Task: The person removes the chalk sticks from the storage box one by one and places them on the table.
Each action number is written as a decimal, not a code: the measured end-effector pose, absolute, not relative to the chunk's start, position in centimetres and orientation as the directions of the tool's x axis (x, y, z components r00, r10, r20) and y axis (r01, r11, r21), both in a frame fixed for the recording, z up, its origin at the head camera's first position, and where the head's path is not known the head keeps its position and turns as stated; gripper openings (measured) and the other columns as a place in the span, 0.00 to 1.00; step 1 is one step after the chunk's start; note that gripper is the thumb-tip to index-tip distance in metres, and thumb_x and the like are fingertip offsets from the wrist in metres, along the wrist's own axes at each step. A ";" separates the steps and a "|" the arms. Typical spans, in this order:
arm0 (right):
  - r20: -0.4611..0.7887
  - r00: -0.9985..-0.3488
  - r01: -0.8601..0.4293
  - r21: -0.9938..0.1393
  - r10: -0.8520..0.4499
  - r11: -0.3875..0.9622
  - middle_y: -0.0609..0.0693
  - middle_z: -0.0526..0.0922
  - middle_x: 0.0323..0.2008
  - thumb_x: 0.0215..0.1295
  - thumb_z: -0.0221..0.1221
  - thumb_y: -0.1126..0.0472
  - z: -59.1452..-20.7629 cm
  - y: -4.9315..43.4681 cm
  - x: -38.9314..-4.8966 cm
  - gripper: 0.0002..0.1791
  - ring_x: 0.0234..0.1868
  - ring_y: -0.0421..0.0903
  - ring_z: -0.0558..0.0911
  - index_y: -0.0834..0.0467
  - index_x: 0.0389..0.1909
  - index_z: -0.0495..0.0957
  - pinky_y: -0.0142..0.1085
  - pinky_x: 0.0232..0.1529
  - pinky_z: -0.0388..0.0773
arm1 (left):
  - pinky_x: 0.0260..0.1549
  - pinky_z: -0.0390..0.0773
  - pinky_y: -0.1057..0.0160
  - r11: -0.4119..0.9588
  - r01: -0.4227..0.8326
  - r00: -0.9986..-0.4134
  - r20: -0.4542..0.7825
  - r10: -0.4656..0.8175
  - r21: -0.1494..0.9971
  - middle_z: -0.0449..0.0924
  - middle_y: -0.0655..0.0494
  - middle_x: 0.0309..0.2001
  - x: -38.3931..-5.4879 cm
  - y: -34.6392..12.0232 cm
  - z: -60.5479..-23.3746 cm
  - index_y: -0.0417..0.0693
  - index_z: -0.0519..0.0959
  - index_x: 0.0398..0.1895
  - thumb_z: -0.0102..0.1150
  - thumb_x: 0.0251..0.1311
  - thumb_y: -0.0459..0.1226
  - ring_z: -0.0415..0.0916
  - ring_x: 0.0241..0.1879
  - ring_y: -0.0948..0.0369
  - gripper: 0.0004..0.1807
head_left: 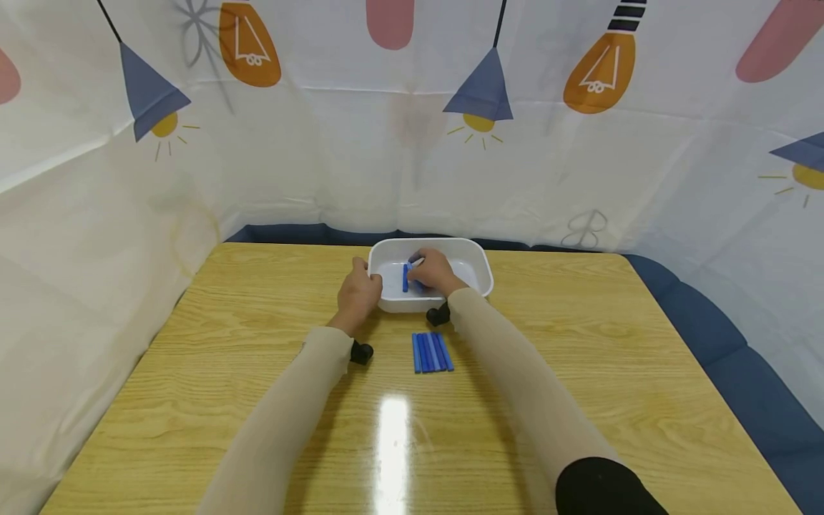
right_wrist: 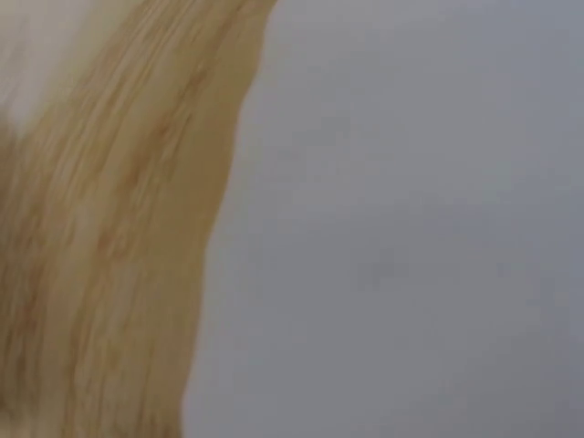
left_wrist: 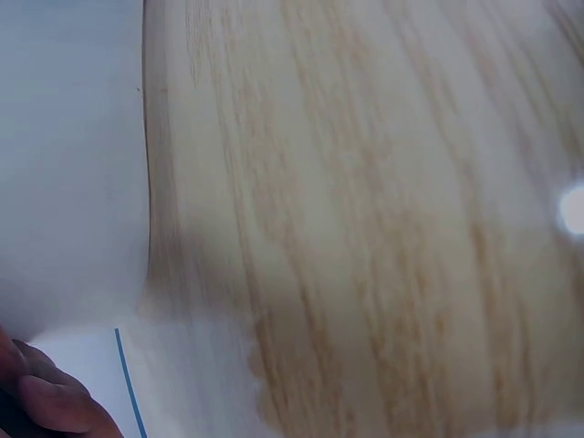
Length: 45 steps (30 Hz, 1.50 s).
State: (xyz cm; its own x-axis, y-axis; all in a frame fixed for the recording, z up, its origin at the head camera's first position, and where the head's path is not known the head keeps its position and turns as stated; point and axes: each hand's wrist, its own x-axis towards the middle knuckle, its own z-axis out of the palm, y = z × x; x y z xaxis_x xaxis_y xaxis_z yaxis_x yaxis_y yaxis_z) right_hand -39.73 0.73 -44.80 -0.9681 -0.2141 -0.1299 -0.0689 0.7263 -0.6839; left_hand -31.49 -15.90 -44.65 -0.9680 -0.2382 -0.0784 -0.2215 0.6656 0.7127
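A white rectangular tray [head_left: 483, 275] stands near the table's far edge. My left hand [head_left: 358, 292] grips its left end, thumb at the rim. My right hand [head_left: 433, 272] reaches inside over the front wall, its curled fingers pinching a slim blue stick that they mostly hide. Just left of those fingers another blue stick [head_left: 405, 277] lies on the tray floor. On the table in front of the tray, several blue sticks [head_left: 430, 352] lie side by side in a row. The right wrist view holds only the tray's blurred outer wall [right_wrist: 392, 228] and some wood.
The wooden table [head_left: 257, 300] extends on both sides of the tray. Behind it hangs a white cloth [head_left: 386, 172] printed with lamps and bulbs, with dark blue padding [head_left: 721, 343] along the right edge. Black wrist cameras sit by both cuffs, the right one [head_left: 438, 315] close to the tray's front.
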 end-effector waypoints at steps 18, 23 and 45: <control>-0.279 -0.947 0.148 -0.820 -0.159 0.553 0.57 0.76 0.49 0.59 0.63 0.61 -43.2 1.2 -38.9 0.26 0.42 0.48 0.78 0.56 0.59 0.72 0.38 0.36 0.82 | 0.31 0.70 0.59 0.673 -0.215 -0.970 -0.077 -0.229 0.708 0.79 0.44 0.43 -31.3 -15.6 -44.5 0.47 0.60 0.58 0.41 0.66 0.43 0.75 0.37 0.51 0.20; -0.294 -0.944 0.177 -0.834 -0.149 0.522 0.57 0.76 0.49 0.59 0.62 0.62 -42.6 0.9 -38.6 0.25 0.43 0.49 0.77 0.56 0.59 0.72 0.41 0.37 0.83 | 0.32 0.71 0.58 0.675 -0.211 -0.971 -0.070 -0.231 0.707 0.80 0.43 0.44 -31.3 -15.6 -44.5 0.47 0.60 0.58 0.41 0.65 0.44 0.76 0.38 0.51 0.20; -0.274 -0.949 0.180 -0.880 -0.159 0.440 0.57 0.76 0.49 0.61 0.60 0.63 -40.8 2.2 -36.5 0.24 0.41 0.48 0.78 0.55 0.59 0.70 0.40 0.34 0.83 | 0.33 0.70 0.59 0.651 -0.216 -0.970 -0.086 -0.226 0.727 0.78 0.43 0.46 -31.1 -15.9 -44.5 0.46 0.60 0.58 0.40 0.67 0.43 0.75 0.39 0.52 0.20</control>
State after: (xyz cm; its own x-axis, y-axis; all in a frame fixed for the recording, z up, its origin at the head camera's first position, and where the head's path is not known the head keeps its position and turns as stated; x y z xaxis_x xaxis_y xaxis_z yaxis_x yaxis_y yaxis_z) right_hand -36.48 2.17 -40.85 -0.9486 -0.1594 -0.2735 0.1799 0.4396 -0.8800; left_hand -31.13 -15.89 -44.49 -0.9704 -0.2256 -0.0862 -0.2160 0.6513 0.7274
